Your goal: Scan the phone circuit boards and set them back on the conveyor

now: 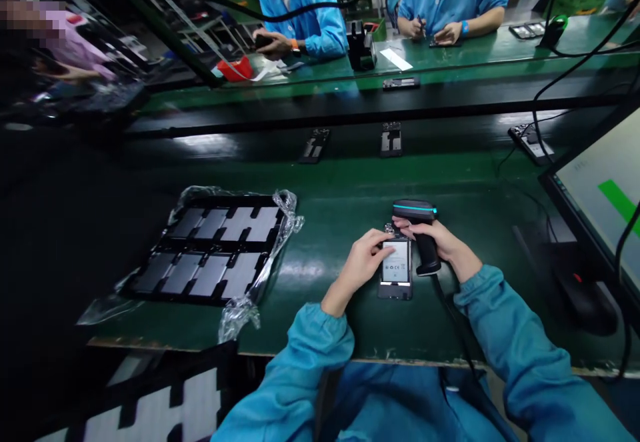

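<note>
A phone body with a white-labelled battery (397,267) lies on the green bench in front of me. My left hand (367,259) touches its upper left part, with thumb and fingers bent together; whether anything small is between them is hidden. Wrapped round the handle of a black scanner (427,252) is my right hand (443,239), whose fingertips reach the top of the phone body. The scanner has a lit cyan strip, and its head is above the handle.
A black tray of silver batteries (204,282) in clear plastic is at the left. More phone bodies (391,140) lie beyond. At right are a monitor (600,162) and a mouse (585,302). People in blue work across the bench.
</note>
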A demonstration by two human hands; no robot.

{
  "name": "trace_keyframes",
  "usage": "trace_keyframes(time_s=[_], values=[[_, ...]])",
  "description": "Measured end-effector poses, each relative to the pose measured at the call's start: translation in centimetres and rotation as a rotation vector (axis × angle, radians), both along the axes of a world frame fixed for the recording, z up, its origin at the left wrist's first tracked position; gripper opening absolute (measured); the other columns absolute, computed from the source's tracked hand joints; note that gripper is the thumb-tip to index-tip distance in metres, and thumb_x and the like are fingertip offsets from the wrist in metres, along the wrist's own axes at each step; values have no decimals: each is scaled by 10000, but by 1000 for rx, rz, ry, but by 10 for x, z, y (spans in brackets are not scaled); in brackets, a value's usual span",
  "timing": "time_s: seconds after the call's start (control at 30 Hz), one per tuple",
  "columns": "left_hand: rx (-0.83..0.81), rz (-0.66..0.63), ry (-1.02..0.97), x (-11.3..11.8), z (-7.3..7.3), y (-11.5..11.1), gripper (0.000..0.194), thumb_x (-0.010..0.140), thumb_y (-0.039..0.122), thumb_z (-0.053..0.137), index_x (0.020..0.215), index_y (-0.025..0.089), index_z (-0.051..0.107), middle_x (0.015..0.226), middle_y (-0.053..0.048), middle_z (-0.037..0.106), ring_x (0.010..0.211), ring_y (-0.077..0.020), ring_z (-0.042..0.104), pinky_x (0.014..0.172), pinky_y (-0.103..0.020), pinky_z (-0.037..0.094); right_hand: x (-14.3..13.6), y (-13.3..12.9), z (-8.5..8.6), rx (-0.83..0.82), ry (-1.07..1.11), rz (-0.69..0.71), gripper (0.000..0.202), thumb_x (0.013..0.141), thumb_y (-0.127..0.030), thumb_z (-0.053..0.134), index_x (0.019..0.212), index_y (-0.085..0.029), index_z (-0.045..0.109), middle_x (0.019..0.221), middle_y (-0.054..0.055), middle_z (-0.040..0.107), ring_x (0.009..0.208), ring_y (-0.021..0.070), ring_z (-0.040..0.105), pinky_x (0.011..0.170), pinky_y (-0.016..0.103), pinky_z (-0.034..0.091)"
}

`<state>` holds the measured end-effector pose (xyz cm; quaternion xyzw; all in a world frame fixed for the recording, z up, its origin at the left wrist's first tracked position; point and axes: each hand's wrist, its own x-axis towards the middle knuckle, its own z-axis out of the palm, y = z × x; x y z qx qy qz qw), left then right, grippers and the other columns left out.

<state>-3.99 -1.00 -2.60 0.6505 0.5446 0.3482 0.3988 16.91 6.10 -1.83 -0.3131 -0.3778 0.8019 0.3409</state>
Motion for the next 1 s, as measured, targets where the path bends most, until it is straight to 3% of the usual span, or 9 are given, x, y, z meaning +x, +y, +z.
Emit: trace_keyframes(time_s=[0.1, 0.2, 0.3, 0.43, 0.5, 0.6, 0.7, 0.8, 1.0], values=[[91, -23, 214, 6, -3, -25, 346, 862, 343, 638, 1193, 245, 659, 1413, -108, 498, 1389, -304, 390, 1163, -502, 318, 3, -6, 1, -9, -49, -29, 344, 688, -280, 800, 1014, -178, 759, 1198, 83, 712, 1198, 295, 597, 1132, 458, 369], [-24, 83, 234, 22, -4, -59, 647, 885, 330, 590, 1482, 249, 357, 1602, -124, 246, 1515, -326, 104, 1216, -570, 150, 17, -35, 8, -14, -134, -190, 354, 695, -292, 817, 1034, -210, 757, 1193, 59, 718, 1227, 294, 583, 1157, 464, 335], [-153, 303, 56, 51, -9, -71, 739, 907, 325, 531, 1531, 204, 154, 1554, -187, 305, 1459, -302, 291, 1178, -519, 298, 36, -74, 16, -104, -118, -277, 464, 730, -293, 824, 1177, -263, 701, 1294, 44, 667, 1304, 296, 525, 1164, 498, 325], [-175, 381, -77, 79, -11, -20, 695, 886, 316, 516, 1480, 133, 207, 1276, -203, 541, 1140, -282, 597, 1005, -491, 488, 47, -87, 19, -214, 16, -437, 420, 737, -322, 826, 1136, -238, 720, 1293, 74, 666, 1314, 313, 518, 1167, 501, 336], [-97, 334, -15, 83, -9, 3, 713, 855, 277, 530, 1478, 105, 229, 1310, -231, 517, 1225, -324, 548, 1062, -548, 432, 50, -78, 21, -217, 42, -556, 409, 711, -327, 842, 1094, -232, 732, 1288, 77, 668, 1325, 332, 504, 1149, 521, 366], [-50, 320, 46, 84, -16, 2, 748, 836, 264, 549, 1509, 175, 235, 1510, -221, 358, 1445, -346, 320, 1177, -580, 288, 53, -68, 22, -252, 35, -613, 438, 694, -343, 850, 1103, -245, 726, 1314, 72, 650, 1356, 351, 464, 1119, 565, 401], [-184, 324, -92, 86, -33, -5, 724, 855, 275, 534, 1511, 298, 228, 1515, -155, 401, 1393, -288, 431, 1133, -515, 397, 56, -60, 20, -306, 61, -543, 434, 699, -360, 843, 1107, -259, 732, 1340, 66, 632, 1367, 339, 452, 1150, 547, 373], [-196, 289, -191, 97, -34, 49, 672, 823, 269, 587, 1447, 252, 338, 1350, -154, 578, 1222, -272, 596, 1045, -469, 482, 59, -30, 17, -282, 70, -594, 414, 681, -363, 851, 1071, -275, 744, 1293, 63, 665, 1356, 333, 467, 1159, 541, 360], [48, 295, 55, 130, -3, 258, 659, 814, 264, 650, 1397, 76, 408, 1377, -240, 539, 1316, -310, 500, 1089, -424, 410, 83, 38, 13, -115, 18, -818, 394, 679, -333, 848, 1050, -263, 737, 1254, 58, 684, 1346, 352, 472, 1120, 574, 401]])
